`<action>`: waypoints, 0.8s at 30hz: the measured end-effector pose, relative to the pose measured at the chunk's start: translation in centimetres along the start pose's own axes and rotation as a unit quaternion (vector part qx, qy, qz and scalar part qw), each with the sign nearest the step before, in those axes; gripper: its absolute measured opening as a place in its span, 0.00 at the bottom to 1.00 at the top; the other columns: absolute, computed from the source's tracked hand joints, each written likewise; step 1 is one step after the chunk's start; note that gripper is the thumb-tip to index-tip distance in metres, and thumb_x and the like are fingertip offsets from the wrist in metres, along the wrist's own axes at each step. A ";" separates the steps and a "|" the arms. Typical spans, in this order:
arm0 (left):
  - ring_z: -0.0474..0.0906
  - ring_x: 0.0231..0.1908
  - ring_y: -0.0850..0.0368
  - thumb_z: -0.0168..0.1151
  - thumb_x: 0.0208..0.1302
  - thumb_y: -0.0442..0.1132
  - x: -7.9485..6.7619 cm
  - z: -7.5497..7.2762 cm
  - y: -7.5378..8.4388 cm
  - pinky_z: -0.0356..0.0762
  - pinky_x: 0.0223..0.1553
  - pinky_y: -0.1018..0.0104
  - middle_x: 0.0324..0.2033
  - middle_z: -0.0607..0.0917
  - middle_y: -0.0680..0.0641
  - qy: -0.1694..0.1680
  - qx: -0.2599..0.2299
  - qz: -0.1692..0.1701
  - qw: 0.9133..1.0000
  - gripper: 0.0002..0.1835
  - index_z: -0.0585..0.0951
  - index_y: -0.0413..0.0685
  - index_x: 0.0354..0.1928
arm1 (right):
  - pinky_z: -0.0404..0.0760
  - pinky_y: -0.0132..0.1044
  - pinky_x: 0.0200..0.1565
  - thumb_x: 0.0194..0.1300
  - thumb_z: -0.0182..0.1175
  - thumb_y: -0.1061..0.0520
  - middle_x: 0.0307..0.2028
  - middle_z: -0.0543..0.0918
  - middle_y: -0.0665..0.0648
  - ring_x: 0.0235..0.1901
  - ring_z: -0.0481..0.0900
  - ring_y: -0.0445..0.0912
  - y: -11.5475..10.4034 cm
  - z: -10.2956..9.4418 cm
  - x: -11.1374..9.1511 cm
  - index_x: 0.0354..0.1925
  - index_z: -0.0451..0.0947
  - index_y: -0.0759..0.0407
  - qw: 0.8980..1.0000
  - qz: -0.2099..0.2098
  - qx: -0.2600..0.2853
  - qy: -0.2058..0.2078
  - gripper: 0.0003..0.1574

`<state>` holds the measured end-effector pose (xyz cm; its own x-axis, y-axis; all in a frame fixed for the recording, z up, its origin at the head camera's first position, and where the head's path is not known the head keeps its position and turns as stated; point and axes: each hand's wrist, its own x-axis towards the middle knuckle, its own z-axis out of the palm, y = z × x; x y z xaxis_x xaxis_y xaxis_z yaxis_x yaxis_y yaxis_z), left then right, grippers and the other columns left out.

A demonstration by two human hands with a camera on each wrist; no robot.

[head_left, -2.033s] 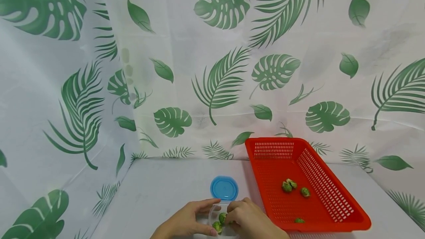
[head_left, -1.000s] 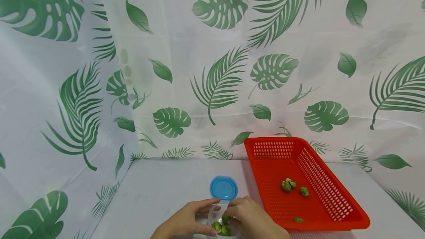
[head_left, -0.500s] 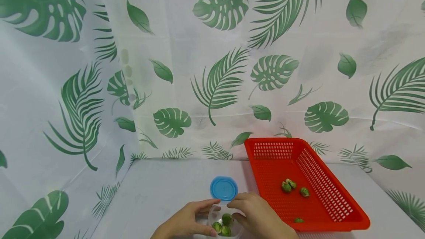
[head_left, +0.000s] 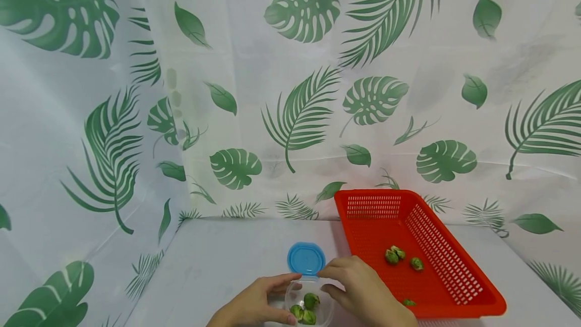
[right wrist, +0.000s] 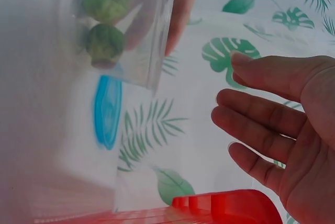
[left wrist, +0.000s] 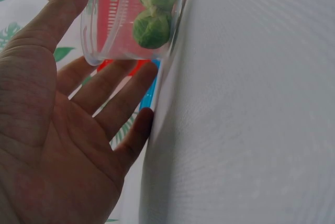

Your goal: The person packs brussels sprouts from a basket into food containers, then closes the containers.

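A clear round plastic container (head_left: 323, 312) stands on the table with three Brussels sprouts (head_left: 310, 301) inside. My left hand (head_left: 256, 302) steadies it from the left, thumb along the near side and fingers reaching round the far side. The left wrist view shows two of the sprouts (left wrist: 152, 29) through its wall, with the thumb near the rim. To the right of the container, my right hand (head_left: 358, 286) holds nothing. In the right wrist view its fingers are slightly bent and apart from the container (right wrist: 149, 30). The blue lid (head_left: 306, 258) lies just behind the container.
A red perforated basket (head_left: 492, 307) stands on the right, beside my right forearm. Several Brussels sprouts (head_left: 416, 264) lie in it. The white table (head_left: 218, 251) is bordered by white sheets printed with green leaves (head_left: 236, 168) at the back and left.
My right hand, which had its fingers in the container, has let go of a Brussels sprout there and drawn back to the right. The left hand has stayed in place.
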<state>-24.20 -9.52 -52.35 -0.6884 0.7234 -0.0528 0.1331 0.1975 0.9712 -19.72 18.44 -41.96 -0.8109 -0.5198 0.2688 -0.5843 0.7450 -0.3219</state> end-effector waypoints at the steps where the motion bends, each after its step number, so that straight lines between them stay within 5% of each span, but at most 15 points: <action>1: 0.78 0.66 0.61 0.72 0.68 0.48 0.0 0.0 0.0 0.77 0.66 0.48 0.68 0.81 0.53 0.000 -0.001 0.000 1.000 0.37 0.69 0.67 0.77 | 0.89 0.44 0.48 0.62 0.76 0.50 0.43 0.90 0.38 0.42 0.83 0.34 0.1 0.0 0.0 0.51 0.90 0.41 1.000 -0.001 -0.002 0.006 0.17; 13: 0.79 0.66 0.56 0.73 0.66 0.50 0.2 0.0 0.5 0.75 0.65 0.37 0.66 0.82 0.53 0.009 0.009 -0.022 1.000 0.36 0.71 0.72 0.75 | 0.88 0.40 0.47 0.59 0.78 0.54 0.41 0.89 0.34 0.41 0.84 0.34 0.7 -1.1 -0.4 0.48 0.91 0.40 0.998 -0.001 -0.013 0.065 0.17; 24: 0.79 0.65 0.59 0.75 0.65 0.48 0.2 0.1 0.4 0.73 0.67 0.36 0.66 0.83 0.53 0.011 0.008 -0.019 1.000 0.37 0.72 0.75 0.73 | 0.88 0.38 0.47 0.58 0.78 0.48 0.43 0.88 0.35 0.43 0.83 0.34 1.5 -2.8 -1.0 0.50 0.90 0.38 0.995 0.057 -0.020 0.081 0.19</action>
<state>-24.26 -9.23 -52.00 -0.7089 0.7002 -0.0849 0.1167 0.2352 0.9649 -19.71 21.24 -40.18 -0.8544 -0.3585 0.3762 -0.4835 0.8137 -0.3226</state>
